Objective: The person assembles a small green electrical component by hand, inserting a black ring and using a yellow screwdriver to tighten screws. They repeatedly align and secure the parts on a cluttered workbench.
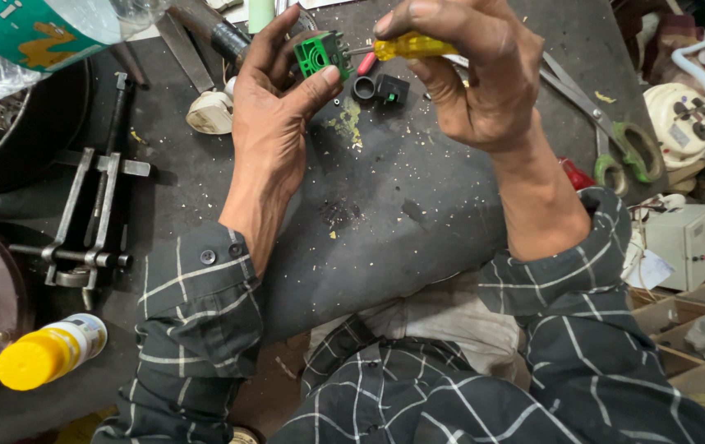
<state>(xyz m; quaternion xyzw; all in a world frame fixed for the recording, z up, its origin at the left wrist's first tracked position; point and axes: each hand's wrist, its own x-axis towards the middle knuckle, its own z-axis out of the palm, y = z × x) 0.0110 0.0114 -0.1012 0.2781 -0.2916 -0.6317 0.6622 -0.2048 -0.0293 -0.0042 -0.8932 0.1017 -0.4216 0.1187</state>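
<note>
There is a single view, taken from a camera on the person's head and aimed steeply down, almost straight onto the dark tabletop (385, 205) in front of them. It sits close: the forearms in checked sleeves (196, 329) rise from the near edge of the frame, and the left hand (274, 107) and right hand (476, 74) reach the far edge at the top, so the hands fill the upper middle. The person's lap lies at the near bottom. The view takes in the tabletop's left side and a strip of clutter off its right edge. No second view shares the scene.
</note>
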